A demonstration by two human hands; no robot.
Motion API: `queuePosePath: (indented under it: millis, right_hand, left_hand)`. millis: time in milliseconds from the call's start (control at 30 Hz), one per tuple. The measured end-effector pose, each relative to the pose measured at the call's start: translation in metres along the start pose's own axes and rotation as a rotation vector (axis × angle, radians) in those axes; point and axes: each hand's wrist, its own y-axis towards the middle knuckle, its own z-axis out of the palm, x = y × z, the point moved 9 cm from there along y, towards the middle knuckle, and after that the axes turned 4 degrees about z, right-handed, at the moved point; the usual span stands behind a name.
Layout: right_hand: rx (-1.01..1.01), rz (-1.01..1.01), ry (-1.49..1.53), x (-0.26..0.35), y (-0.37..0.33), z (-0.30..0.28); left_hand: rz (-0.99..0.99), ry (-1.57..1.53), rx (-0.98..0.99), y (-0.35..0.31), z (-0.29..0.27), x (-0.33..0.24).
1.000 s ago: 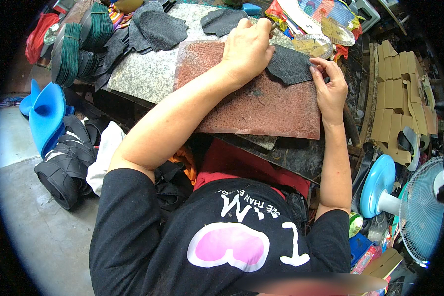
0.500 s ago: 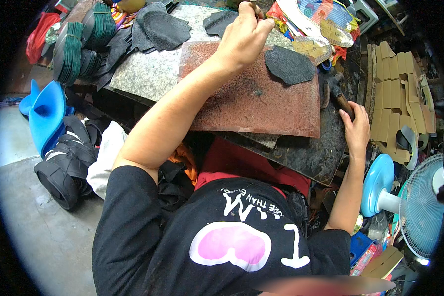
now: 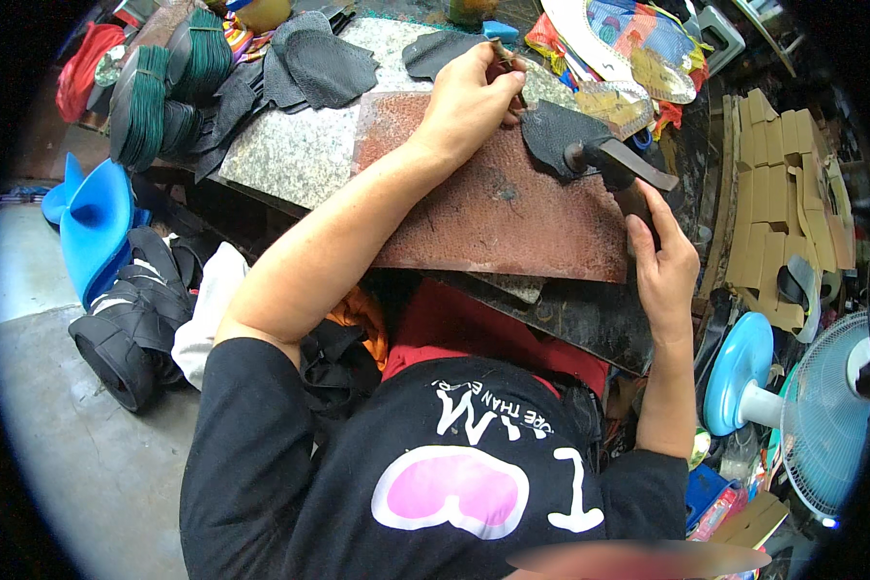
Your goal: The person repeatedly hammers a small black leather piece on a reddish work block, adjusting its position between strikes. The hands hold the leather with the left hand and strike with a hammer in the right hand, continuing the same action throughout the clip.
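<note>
1. Head view, change: Hammer (image 3: 617, 170), lying on the dark bench (image 3: 594, 324) in the previous frame, is now lifted across the mat's right edge; the left hand (image 3: 464, 104) is lower, closer to the black leather piece (image 3: 558, 133).
2. Position: the leather piece lies on the reddish-brown mat (image 3: 498, 213), upper right of centre. The hammer head overlaps its right end in view; contact cannot be confirmed.
3. Handling, as judged: the hammer is rigid and head-heavy, best gripped along its handle. The leather looks light, pliable and grained, best held by an edge.
4. Left hand: thumb and fingers pinch a slim tool (image 3: 504, 64), partly hidden; forearm slants up from lower left.
5. Right hand (image 3: 667, 266): fingers close about the handle, right of centre; forearm stands nearly vertical, elbow low.
</note>
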Motion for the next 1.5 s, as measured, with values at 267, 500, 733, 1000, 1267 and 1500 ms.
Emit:
queuePosePath:
  millis: [267, 500, 733, 1000, 1267, 1500]
  right_hand:
    - [-0.216, 0.111, -0.086, -0.063, -0.005, -0.033]
    - [-0.048, 0.020, -0.328, -0.051, 0.026, -0.018]
    - [-0.126, -0.234, -0.431, 0.009, 0.067, 0.029]
    - [-0.172, -0.154, -0.153, -0.011, 0.077, 0.035]
    - [-0.140, -0.104, -0.026, -0.025, 0.068, 0.031]
    - [-0.146, 0.048, 0.277, -0.051, 0.071, 0.039]
  left_hand:
    - [0.063, 0.110, 0.062, 0.000, 0.011, 0.000]
    - [0.137, 0.283, 0.012, 0.006, 0.009, -0.003]
    - [0.412, 0.847, 0.110, -0.009, 0.018, -0.036]
    - [0.432, 0.773, 0.215, -0.012, 0.030, -0.028]
    - [0.427, 0.590, 0.343, -0.013, 0.037, -0.021]
    - [0.300, 0.411, 0.317, -0.009, 0.036, -0.015]
